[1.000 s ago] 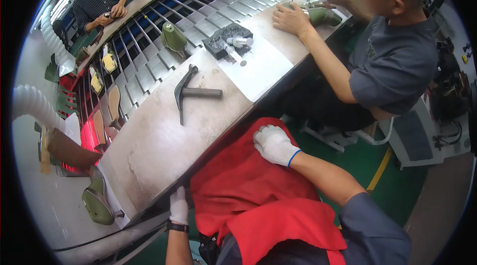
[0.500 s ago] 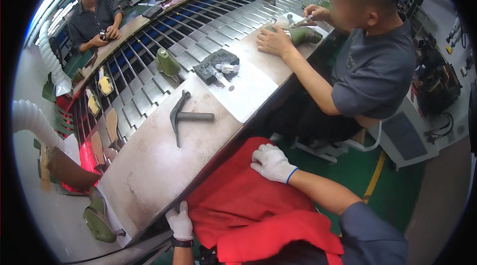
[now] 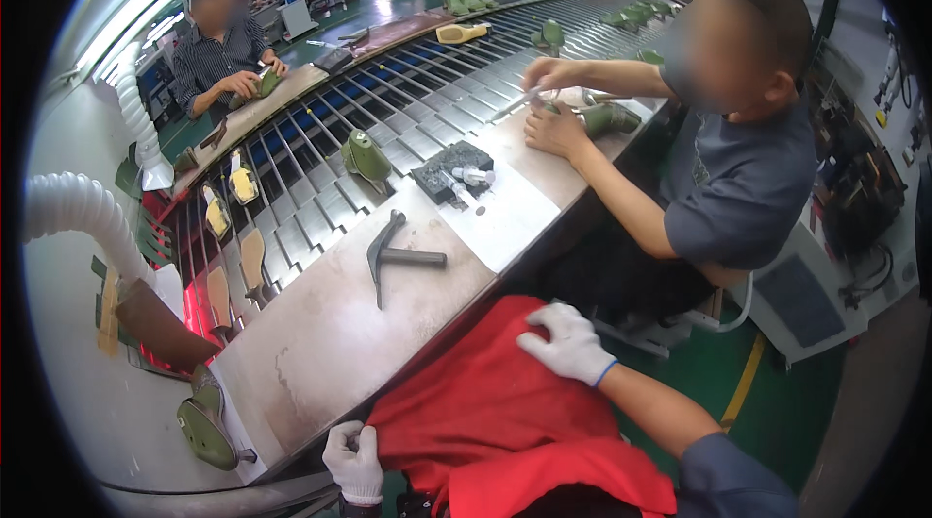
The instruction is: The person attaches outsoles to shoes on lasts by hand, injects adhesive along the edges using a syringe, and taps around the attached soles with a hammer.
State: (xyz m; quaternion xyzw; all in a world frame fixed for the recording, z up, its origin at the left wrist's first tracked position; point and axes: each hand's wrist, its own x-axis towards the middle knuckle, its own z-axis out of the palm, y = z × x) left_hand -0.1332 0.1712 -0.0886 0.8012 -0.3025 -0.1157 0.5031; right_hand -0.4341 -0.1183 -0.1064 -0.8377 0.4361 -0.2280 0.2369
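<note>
Head view: left hand (image 3: 354,463) pinches red cloth (image 3: 485,411) at lower edge, right hand (image 3: 570,343) flat on it; pull evenly, keep cloth taut against surface (image 3: 330,343).

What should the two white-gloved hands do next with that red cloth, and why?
Probably pull the red cloth flat and snug. The left hand pinches its lower corner at the bench edge, while the right hand lies spread on its top; the fabric between them looks bunched and creased, so smoothing it seems the likely small step.
</note>
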